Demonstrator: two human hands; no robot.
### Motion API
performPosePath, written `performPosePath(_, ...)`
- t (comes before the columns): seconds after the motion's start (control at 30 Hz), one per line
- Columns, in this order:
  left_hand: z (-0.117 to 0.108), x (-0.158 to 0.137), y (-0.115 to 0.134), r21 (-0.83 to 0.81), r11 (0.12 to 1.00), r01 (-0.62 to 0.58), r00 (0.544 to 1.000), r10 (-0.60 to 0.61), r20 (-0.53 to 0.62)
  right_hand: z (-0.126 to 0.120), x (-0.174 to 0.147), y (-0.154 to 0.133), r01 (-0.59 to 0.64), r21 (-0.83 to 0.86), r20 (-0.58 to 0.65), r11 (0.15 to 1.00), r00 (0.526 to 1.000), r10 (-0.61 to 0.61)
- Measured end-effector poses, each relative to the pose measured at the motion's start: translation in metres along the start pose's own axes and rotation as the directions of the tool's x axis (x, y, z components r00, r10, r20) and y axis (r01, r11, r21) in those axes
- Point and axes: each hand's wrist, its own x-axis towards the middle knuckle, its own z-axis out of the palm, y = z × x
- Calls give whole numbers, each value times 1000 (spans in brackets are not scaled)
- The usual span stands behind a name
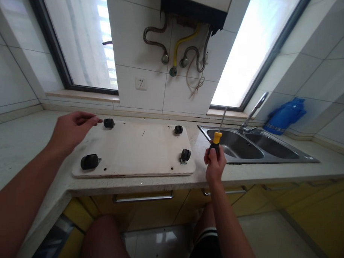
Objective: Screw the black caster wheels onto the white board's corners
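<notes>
A white board [143, 150] lies flat on the counter with a black caster wheel at each corner, wheels facing up. My left hand [74, 127] is just left of the far-left caster [108, 123], fingers curled and thumb against the forefinger in a pinch; whatever may be between the fingertips is too small to make out. In my right hand [216, 164], held over the counter's front near the sink, is a screwdriver [217, 138] with a yellow and black handle, its shaft pointing up. The near-left caster [89, 162] and near-right caster [185, 155] stand at the board's front corners.
A steel double sink [261, 161] with a faucet [253, 113] is set into the counter at right. Beyond it leans a blue jug-like container [285, 116]. Pipes and a yellow hose [179, 44] hang below a wall unit. Cabinet handles [143, 198] project under the counter edge.
</notes>
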Motion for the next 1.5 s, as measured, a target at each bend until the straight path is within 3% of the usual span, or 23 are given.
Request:
performPosePath(0.07,11,-26,29,-134,985,-107,982,126,143,-3,-50,-15,-19,-10,95,1000,995,19)
performPosePath(0.17,20,-70,59,-216,948,-232,873,301,383,-12,-117,-29,-34,-120,302,992,951,69)
performPosePath(0.23,21,-92,72,-260,930,-259,815,355,458,-19,-143,-36,7,-231,362,973,929,79)
performPosePath(0.3,20,-103,79,-290,925,-247,785,366,500,-25,-155,-42,75,-304,401,950,915,56)
performPosePath(0.53,21,-106,81,-300,929,-218,748,357,560,-34,-154,-51,310,-383,472,870,875,-104)
performPosePath(0.8,25,-110,81,-278,929,-246,696,369,616,-39,-158,-52,402,-440,529,803,838,-130)
performPosePath(1.03,22,-105,77,-137,885,-446,622,416,664,-39,-148,-66,424,-438,596,793,797,-98)
performPosePath(1.27,36,-113,66,-189,857,-480,549,461,697,-53,-146,-63,348,-470,548,811,836,-41)
performPosePath(1.4,44,-121,57,-155,889,-431,581,404,707,-64,-149,-57,288,-456,512,842,859,-17)
performPosePath(1.5,56,-128,49,-167,905,-390,609,390,691,-75,-150,-54,204,-441,428,874,904,5)
